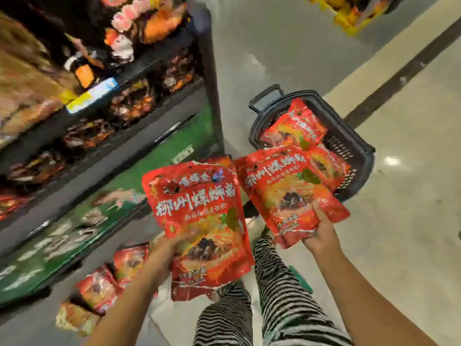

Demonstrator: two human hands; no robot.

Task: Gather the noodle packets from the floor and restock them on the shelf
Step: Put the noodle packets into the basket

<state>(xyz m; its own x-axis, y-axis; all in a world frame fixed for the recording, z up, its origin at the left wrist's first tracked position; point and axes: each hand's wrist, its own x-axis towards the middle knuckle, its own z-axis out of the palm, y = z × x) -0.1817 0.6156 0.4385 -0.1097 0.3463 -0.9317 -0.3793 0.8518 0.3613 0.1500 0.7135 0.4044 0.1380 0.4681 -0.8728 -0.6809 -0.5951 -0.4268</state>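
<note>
Step in hand: I judge it is the carrying part, between gathering and restocking; both hands are loaded and nothing is being placed yet.
Left grip (164, 258): grasping a stack of red noodle packets (199, 216) by the lower left edge, thumb on the front.
Right grip (321, 231): grasping a second bunch of red packets (287, 186) at the lower corner, thumb over the front.
Other packets: several are lying in the dark shopping basket (359, 156) on the floor (399, 221) ahead; a few loose packets (99, 290) lie on the floor just beside the shelf base, at the person's left.
Shelf (212, 83): at the left, very blurred; I cannot tell which row is for these noodles.
Next move, my judgement: turn to the shelf, find the free place, and put in one bunch first, because no grip is free to straighten the packets.
Risk: the stacks are held only by an edge, so the glossy packets may slide out.
</note>
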